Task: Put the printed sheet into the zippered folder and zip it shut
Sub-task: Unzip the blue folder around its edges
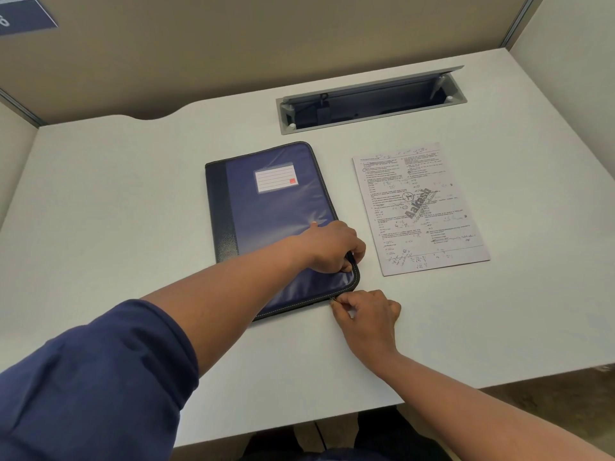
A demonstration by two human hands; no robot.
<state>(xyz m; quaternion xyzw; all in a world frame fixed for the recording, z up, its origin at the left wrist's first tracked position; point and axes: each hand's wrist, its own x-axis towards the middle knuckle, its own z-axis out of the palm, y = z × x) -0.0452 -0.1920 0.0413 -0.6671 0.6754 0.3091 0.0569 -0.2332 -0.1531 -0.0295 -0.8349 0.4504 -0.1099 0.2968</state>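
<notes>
Blue zippered folder [273,214] flat on the white tabletop [100,211], about midway between the left and right edges, closed side toward the left, white label pocket [275,177] on its cover toward the far end. Printed sheet [420,207] flat on the tabletop just beside the folder, on its right, not touching it, well clear of the near edge.

Left hand [327,246] on the folder's near right corner, arm crossing over the cover from the lower left, dark blue sleeve [100,377] pushed up the forearm. Fingers curled round the folder's right rim, gripping it just above the rounded corner.

Right hand [366,314] on the tabletop just off the folder's near edge, right beside that same corner, below the left hand and apart from it. Thumb and forefinger pressed together on a small metallic piece [335,300] at the folder's near edge, probably the zipper pull, though too small to tell for sure. Remaining fingers curled under.

Sheet to the right of both hands, touched by neither; nearest to the left hand's knuckles, with bare tabletop between.

Open grey cable tray [371,103] recessed toward the far edge, beyond folder and sheet. Beige partition panels [233,44] along the far and side edges.
</notes>
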